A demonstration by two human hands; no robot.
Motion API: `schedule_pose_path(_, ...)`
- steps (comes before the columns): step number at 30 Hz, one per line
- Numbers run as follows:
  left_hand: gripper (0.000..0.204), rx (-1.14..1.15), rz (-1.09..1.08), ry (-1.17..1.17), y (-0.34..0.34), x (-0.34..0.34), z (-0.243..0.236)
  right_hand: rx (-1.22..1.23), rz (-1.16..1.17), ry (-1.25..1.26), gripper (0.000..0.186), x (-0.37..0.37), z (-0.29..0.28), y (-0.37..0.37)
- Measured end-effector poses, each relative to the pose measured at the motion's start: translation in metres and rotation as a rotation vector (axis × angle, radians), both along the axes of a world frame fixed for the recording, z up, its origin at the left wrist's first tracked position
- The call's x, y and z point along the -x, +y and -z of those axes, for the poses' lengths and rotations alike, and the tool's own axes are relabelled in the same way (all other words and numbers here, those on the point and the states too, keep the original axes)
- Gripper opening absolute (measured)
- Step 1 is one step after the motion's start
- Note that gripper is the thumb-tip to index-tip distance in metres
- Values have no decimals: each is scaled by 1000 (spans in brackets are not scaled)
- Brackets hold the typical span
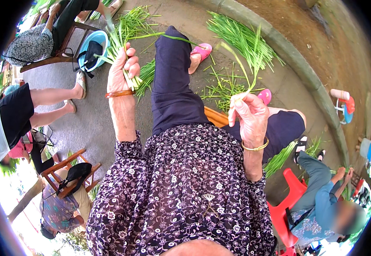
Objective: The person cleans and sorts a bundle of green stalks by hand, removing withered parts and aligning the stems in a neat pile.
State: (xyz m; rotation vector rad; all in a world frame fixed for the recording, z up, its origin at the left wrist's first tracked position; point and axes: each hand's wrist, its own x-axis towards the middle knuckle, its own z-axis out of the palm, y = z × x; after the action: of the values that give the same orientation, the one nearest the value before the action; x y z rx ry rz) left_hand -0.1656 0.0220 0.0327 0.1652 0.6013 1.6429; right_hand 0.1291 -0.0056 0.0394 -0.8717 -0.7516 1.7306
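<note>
Floral blouse (pixel 194 164) nearest, I view the left grip (pixel 123 70) wrapped around chive-like greens (pixel 117 42) beside the left knee (pixel 170 49) and the right grip (pixel 249 110) pinching a slender stalk (pixel 249 86), judging light pressure and evenly aligned bunch ends best.

stalks (pixel 116 42): smooth | gold bangle (pixel 256 149): shiny metal | red chair (pixel 280 215): glossy plastic | trousers (pixel 172 89): matt cloth | ground (pixel 94 121): rough

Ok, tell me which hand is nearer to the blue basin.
Left. The left hand, holding green stalks, appears just right of the blue basin; the right hand is much farther right, past the left leg.
</note>
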Motion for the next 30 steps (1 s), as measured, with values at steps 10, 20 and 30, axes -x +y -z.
schedule_pose_path(10, 14, 161, 448, 221, -23, -83, -2, -107, 22, -110, 10, 17, -2, -6)
schedule_pose_path(20, 20, 183, 481, 440, -20, -129, -36, -57, -74, -320, 11, 32, -13, -13)
schedule_pose_path(30, 21, 150, 515, 462, -22, -111, -28, -125, -139, -298, 25, 35, -4, -11)
